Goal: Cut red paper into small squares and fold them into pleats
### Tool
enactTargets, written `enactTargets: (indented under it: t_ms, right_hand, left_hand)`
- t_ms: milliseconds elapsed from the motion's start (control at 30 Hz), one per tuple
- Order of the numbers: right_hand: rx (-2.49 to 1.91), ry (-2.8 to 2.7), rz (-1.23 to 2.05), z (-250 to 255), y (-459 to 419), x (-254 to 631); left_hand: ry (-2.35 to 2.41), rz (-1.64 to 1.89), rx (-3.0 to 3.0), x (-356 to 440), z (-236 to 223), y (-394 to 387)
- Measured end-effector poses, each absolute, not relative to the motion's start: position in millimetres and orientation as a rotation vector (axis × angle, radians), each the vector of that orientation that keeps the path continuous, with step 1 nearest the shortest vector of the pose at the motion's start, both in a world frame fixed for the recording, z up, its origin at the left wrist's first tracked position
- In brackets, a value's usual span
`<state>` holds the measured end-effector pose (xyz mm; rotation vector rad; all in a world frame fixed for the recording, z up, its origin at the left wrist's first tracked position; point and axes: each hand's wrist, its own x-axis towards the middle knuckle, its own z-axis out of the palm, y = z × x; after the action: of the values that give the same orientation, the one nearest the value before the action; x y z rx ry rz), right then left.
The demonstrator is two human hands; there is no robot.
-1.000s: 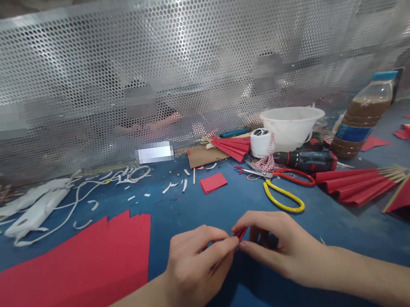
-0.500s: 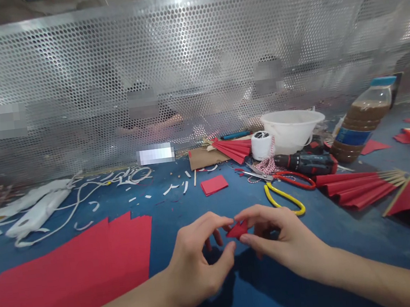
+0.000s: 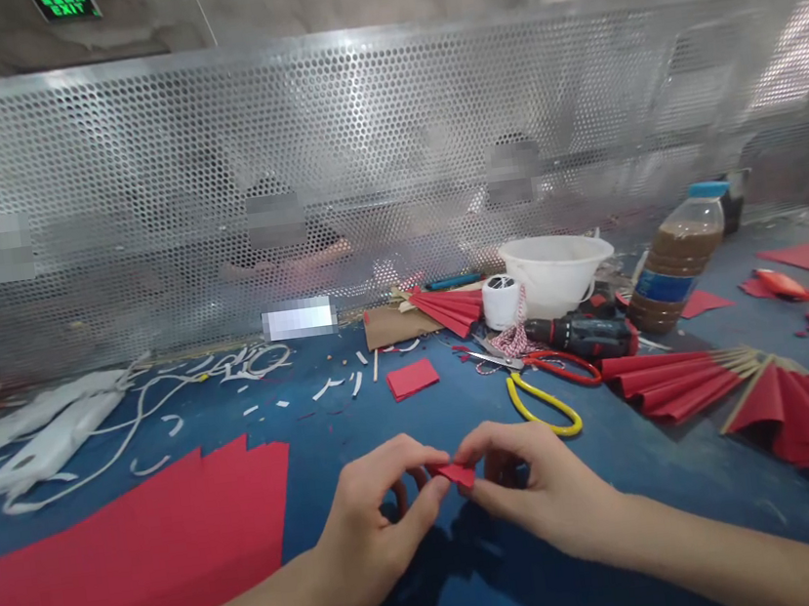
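Note:
A small piece of folded red paper (image 3: 458,474) is pinched between my two hands, just above the blue table. My left hand (image 3: 383,517) grips its left end between thumb and fingertips. On the other end, the thumb and index finger of my right hand (image 3: 529,479) close on it. Beyond my hands lies a small stack of red paper rectangles (image 3: 412,379). Scissors with red and yellow handles (image 3: 546,404) rest open past my right hand. Large red paper sheets (image 3: 148,561) spread out beside my left forearm.
A white power strip (image 3: 59,439) and paper scraps lie at left. Beyond the scissors are a string spool (image 3: 503,303), a black power drill (image 3: 581,334), a white bowl (image 3: 555,270) and a bottle of brown liquid (image 3: 676,260). Red paper fans (image 3: 687,381) lie right. A perforated metal screen (image 3: 356,152) stands behind.
My left thumb and fingers have closed on the left end of the folded paper; before, the thumb was apart from it. The camera view has tilted up a little.

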<state>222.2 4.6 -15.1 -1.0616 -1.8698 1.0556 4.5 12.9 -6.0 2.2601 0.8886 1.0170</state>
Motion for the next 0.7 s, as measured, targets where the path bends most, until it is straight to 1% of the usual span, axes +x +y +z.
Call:
enactTargets:
  t_ms: [133,233,367,467,567,700]
  right_hand:
    - [-0.902,-1.996,1.05,-13.6,3.4,223.2]
    - [-0.849,-2.015,1.023,-12.2,3.8,225.0]
    - [-0.892,-2.029,1.158,-12.9,4.6,228.5]
    - [-0.888,-2.033,1.23,-13.8,6.2,228.3]
    - [-0.931,-2.068,1.126,-10.0,8.0,225.6]
    - [-1.157,-1.985,0.813,3.9,7.4,245.9]
  left_hand:
    - [0.859,1.033,2.316,2.2,-8.0,12.1]
    - [0.798,0.974,2.347,2.5,-8.5,13.4]
    - [0.694,0.924,2.371,4.7,-7.7,14.6]
    - [0.745,0.934,2.364,6.0,-8.1,15.5]
    - [0.871,0.896,2.354,6.3,-9.9,17.1]
    - [0.956,0.806,2.327,5.5,-10.7,19.4]
